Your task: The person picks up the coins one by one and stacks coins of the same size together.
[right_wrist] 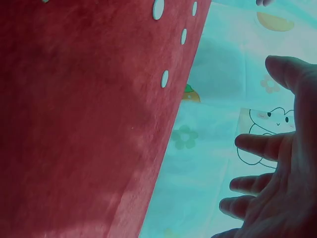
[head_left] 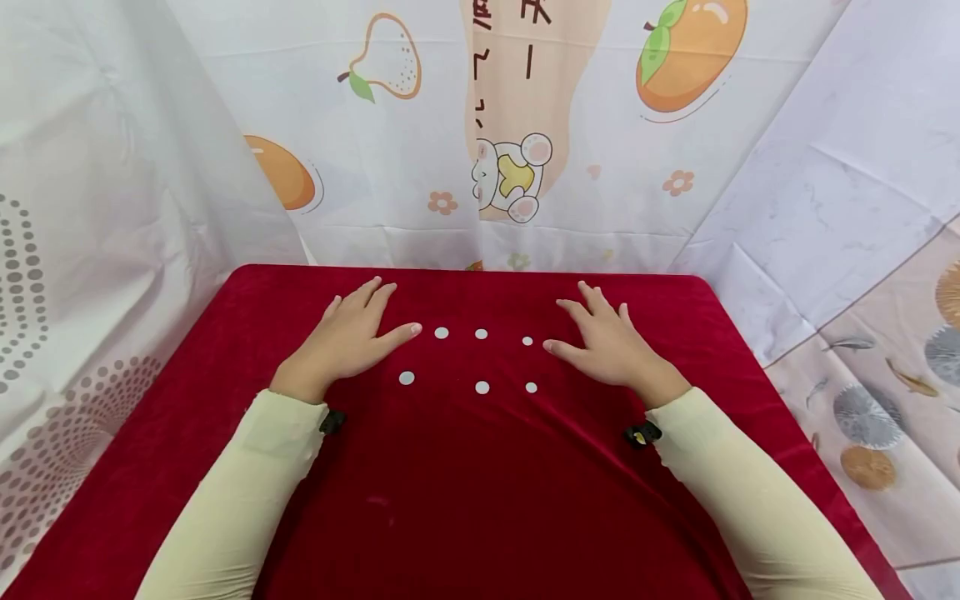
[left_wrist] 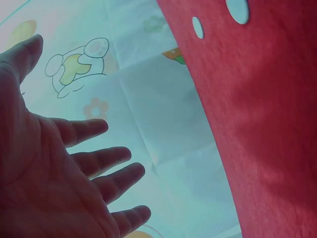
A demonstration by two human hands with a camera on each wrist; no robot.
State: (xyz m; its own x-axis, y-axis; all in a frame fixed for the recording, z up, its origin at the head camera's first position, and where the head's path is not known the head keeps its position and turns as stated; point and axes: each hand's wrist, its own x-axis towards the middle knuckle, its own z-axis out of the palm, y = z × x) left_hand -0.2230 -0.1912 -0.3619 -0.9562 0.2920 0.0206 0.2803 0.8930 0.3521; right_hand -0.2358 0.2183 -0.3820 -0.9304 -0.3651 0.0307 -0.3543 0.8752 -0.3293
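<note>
Several flat white discs lie in two rough rows on the red cloth; the right-hand ones look smaller. My left hand [head_left: 348, 333] hovers at the left of the rows with its fingers spread, holding nothing. Its thumb tip is closest to the far-left disc [head_left: 441, 332]; a near-left disc [head_left: 407, 378] lies below the thumb. On the other side, my right hand [head_left: 607, 342] is spread too, with nothing in it. Its thumb points at the small far-right disc [head_left: 527, 341]. Both palms show bare in the wrist views, the left palm [left_wrist: 44, 173] and the right palm [right_wrist: 292, 188].
A red velvety cloth [head_left: 480, 500] covers the table, slightly creased at right. Behind the table's far edge hangs a white curtain [head_left: 420, 167] with fruit and cartoon prints. More curtains [head_left: 97, 167] hang at both sides. Each wrist carries a small black camera [head_left: 332, 422].
</note>
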